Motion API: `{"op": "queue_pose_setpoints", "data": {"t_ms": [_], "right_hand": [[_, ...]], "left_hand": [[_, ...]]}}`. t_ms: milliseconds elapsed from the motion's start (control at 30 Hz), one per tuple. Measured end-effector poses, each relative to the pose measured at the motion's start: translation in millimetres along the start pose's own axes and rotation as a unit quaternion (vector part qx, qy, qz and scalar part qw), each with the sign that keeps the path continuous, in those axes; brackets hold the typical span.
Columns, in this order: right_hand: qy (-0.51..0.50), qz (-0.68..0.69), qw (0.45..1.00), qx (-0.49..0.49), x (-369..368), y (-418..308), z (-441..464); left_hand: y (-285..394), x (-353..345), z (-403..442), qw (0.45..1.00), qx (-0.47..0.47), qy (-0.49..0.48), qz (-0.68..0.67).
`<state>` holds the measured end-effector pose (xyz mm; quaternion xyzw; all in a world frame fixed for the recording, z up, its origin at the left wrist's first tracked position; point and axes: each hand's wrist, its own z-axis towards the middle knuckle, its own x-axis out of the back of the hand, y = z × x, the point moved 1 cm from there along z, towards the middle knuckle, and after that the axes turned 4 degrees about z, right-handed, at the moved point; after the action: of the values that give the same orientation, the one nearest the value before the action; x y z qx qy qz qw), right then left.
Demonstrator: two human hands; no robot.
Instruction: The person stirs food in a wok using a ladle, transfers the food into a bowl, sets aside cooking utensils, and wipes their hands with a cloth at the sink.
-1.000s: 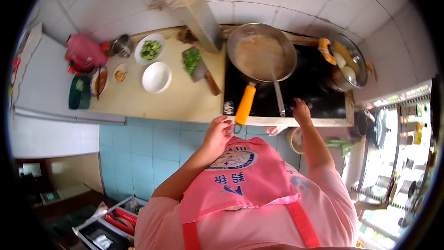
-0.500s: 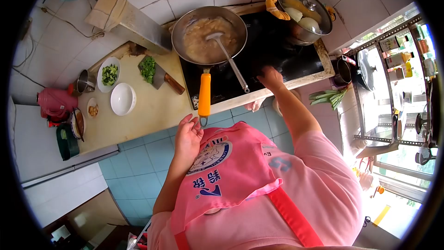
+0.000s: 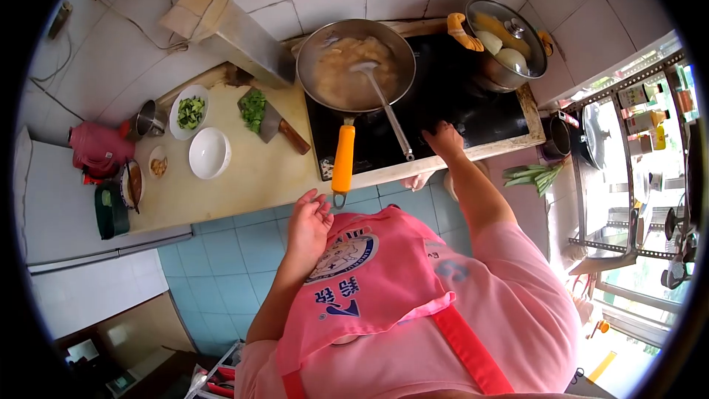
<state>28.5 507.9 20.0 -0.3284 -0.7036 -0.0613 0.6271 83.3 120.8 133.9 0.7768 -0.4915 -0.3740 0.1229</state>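
My left hand (image 3: 309, 223) hangs in front of the counter edge, palm up, with loosely curled fingers apart and nothing in them. It is close to the end of the wok's orange handle (image 3: 343, 159) but does not grip it. On the cooktop, the wok (image 3: 356, 107) holds a brown, soupy food (image 3: 343, 77), and a metal spatula (image 3: 388, 107) leans across its rim. My right hand (image 3: 444, 140) rests at the front of the black glass cooktop (image 3: 436, 100), fingers extended onto the surface. Whatever lies under its fingertips is hidden.
A lidded glass pot (image 3: 509, 66) with yellow and pale food stands back right. A cleaver (image 3: 275, 124) with chopped greens (image 3: 253, 108), a white bowl (image 3: 210, 153) and a plate of cut green vegetables (image 3: 190, 112) occupy the left counter. Leafy greens (image 3: 533, 176) lie at right.
The camera view has shifted, so the whole scene sits farther right and lower. My right hand has moved slightly over the cooktop's front; my left hand stays near the wok handle.
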Motion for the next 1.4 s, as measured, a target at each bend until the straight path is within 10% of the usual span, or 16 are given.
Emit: {"op": "queue_pose_setpoints", "data": {"t_ms": [367,433,633,1000,1200,1400], "right_hand": [[0.013,0.018,0.999,-0.030,6,-1,-1],[0.105,0.105,0.989,0.011,6,1,1],[-0.102,0.507,0.855,0.026,66,-83,-80],[-0.107,0.421,0.901,0.015,75,-108,-84],[0.122,0.276,0.939,0.168,65,-88,-71],[0.138,0.369,0.910,0.131,84,-80,-85]], "left_hand": [[10,-4,8,0.998,-0.003,-0.043,0.038],[13,-10,26,0.996,0.019,-0.070,0.055],[21,-41,74,0.958,0.143,-0.211,0.131],[27,-66,68,0.953,0.128,-0.183,0.204],[26,-60,75,0.953,0.123,-0.203,0.190],[34,-71,78,0.964,0.096,-0.170,0.181]]}}
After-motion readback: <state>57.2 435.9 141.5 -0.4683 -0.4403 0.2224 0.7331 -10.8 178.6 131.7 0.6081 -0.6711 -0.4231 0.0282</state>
